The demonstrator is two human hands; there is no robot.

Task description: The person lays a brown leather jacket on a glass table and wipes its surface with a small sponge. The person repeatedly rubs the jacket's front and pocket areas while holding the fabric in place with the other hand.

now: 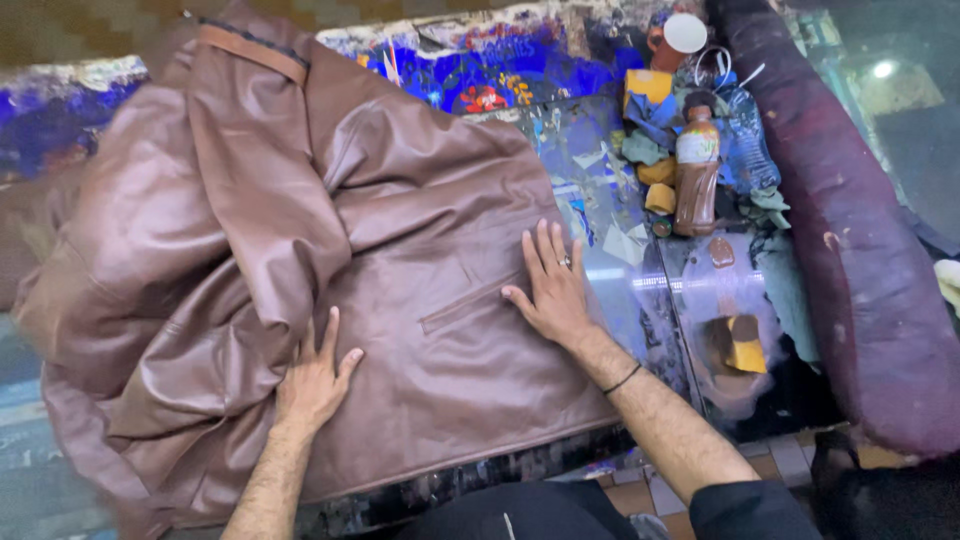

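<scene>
a glossy, paint-stained table (640, 300) carries a brown leather jacket (300, 250), spread flat. the left hand (312, 380) and right hand (552, 285) press on it, fingers apart, gripping nothing. a bottle (697, 170) with brown liquid stands near a dark red roll (860, 250).

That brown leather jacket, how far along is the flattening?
Done: the jacket lies spread on the paint-stained table, its pocket panel smooth. In hand: the left hand and right hand press flat on it. Left: the sleeve side remains bunched in deep folds.
</scene>
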